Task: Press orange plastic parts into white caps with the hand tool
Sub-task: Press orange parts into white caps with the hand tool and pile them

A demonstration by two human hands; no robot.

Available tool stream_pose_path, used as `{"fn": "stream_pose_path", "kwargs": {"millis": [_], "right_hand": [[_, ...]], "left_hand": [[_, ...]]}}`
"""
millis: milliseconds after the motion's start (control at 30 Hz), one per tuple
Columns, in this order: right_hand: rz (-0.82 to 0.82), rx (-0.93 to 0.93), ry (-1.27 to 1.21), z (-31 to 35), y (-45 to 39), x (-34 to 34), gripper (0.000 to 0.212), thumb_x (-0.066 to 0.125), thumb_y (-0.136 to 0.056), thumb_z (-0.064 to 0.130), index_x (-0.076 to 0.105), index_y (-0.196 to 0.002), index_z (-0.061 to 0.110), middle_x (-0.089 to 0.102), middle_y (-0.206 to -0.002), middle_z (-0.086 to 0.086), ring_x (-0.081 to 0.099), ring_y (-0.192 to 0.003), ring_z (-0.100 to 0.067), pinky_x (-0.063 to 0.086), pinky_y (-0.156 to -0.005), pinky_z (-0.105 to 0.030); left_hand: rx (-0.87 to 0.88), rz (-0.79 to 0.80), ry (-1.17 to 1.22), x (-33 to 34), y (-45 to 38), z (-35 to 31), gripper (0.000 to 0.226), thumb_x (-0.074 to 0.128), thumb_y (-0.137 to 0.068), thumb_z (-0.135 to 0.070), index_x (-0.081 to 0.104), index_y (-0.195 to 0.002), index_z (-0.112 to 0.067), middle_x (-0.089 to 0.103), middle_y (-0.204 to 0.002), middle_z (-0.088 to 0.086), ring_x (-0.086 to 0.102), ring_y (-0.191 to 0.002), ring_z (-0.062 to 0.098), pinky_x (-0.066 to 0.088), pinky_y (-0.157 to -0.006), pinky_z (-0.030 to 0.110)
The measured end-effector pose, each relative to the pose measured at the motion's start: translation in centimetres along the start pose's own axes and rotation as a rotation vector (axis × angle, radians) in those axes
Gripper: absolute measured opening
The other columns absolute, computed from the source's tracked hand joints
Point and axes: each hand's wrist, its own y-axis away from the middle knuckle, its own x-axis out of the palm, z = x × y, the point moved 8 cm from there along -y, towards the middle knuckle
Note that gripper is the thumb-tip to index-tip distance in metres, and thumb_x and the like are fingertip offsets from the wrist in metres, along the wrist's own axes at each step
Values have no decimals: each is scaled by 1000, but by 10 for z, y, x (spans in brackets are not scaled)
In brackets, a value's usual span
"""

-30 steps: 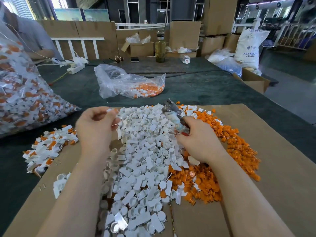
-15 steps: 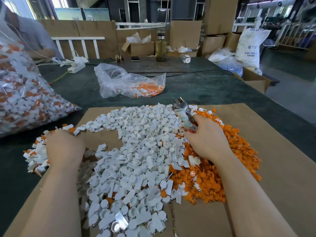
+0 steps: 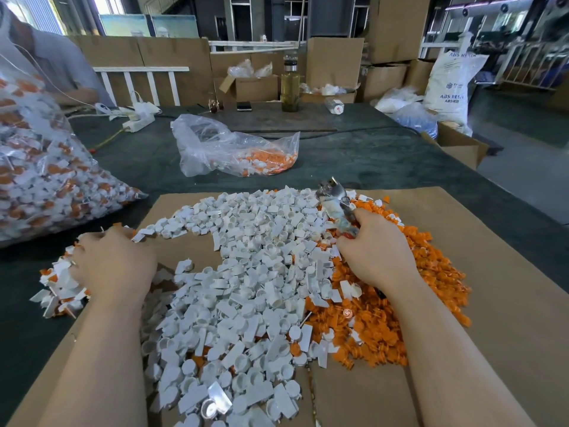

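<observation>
White caps heaped on cardboard beside orange parts, where the right hand grips the hand tool; the left hand rests knuckles-up on assembled pieces, its grasp hidden.

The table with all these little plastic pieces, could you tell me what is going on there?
A person is assembling caps. Their right hand grips the hand tool over the orange parts, while the left hand rests on the finished pieces off to the side. The white caps lie heaped on cardboard.
</observation>
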Motion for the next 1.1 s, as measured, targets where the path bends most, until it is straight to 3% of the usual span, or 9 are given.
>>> {"fn": "stream_pose_path", "kwargs": {"millis": [67,133,200,367,500,600,733,1000,1100], "right_hand": [[-13,30,29,-3,0,-1,21,57,-84,24,41,-70,26,52,-66,4,50,-58,-13,33,-47,-27],[-25,66,97,-7,0,-1,20,57,-83,27,41,-71,26,52,-67,5,50,-59,-13,34,-46,-25],[-26,118,182,-12,1,-1,17,57,-84,31,42,-77,25,51,-70,5,50,-60,-13,36,-46,-25],[-43,216,300,-22,5,-1,20,60,-86,31,42,-84,22,47,-76,5,44,-59,-12,31,-44,-24],[-37,225,322,-22,4,-1,23,60,-88,32,52,-105,18,53,-97,-2,49,-68,-16,31,-44,-25],[-22,225,323,-21,5,1,31,59,-89,32,53,-114,16,56,-105,-4,54,-75,-20,39,-49,-28],[-22,217,322,-22,6,2,29,59,-88,32,53,-111,16,54,-97,-2,51,-70,-18,33,-45,-25],[-16,225,318,-22,6,0,24,59,-87,32,53,-106,17,51,-92,0,48,-65,-15,33,-45,-25],[-4,243,324,-22,6,0,28,59,-88,32,53,-111,17,53,-101,-2,51,-70,-18,39,-49,-28]], "left_hand": [[69,27,64,2,3,-10,24,61,-92,-27,69,-114,-18,59,-121,18,53,-111,39,47,-89,48],[125,127,165,10,8,-20,12,62,-92,-30,69,-95,-20,67,-95,8,60,-87,29,49,-70,39],[145,221,197,18,14,-29,16,63,-91,-37,63,-85,-23,67,-84,3,60,-78,23,49,-68,36],[243,271,-87,37,27,-49,52,51,-95,-52,57,-130,-15,52,-131,16,55,-112,33,43,-82,39],[259,213,-125,44,28,-56,58,49,-96,-52,52,-134,-8,45,-135,21,48,-121,37,42,-97,45],[255,159,-134,43,27,-52,64,53,-94,-52,42,-139,-7,36,-144,23,35,-134,40,30,-109,49],[264,308,-122,57,24,-50,67,48,-97,-51,32,-149,-11,28,-156,16,27,-143,37,23,-115,52],[394,350,55,58,30,-65,32,55,-98,-32,57,-128,-21,57,-133,7,53,-119,29,44,-102,47],[318,270,161,52,25,-60,21,61,-95,-28,57,-114,-20,52,-130,12,50,-117,31,42,-99,46]]}}
